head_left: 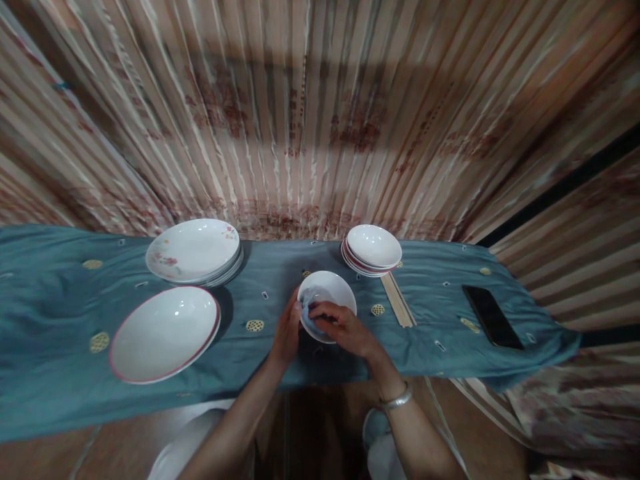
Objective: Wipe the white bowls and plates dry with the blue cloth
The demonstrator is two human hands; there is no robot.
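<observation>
A small white bowl [336, 285] is tilted near the front middle of the cloth-covered table. My left hand [288, 332] grips its left rim, the fingers partly behind the bowl. Inside the bowl, my right hand [341, 327] presses a bluish cloth [311, 300] against the inner wall, its fingers bent around it. Much of the cloth is hidden by those fingers. A silver bangle [397, 397] circles my right wrist.
Stacked small bowls [374, 245] stand back right, beside chopsticks [398, 301]. Floral plates [195, 248] are piled back left, with large red-rimmed dishes [165, 333] before them. A black phone [492, 316] lies far right on the teal cloth [240, 367]. Curtains [310, 120] hang behind.
</observation>
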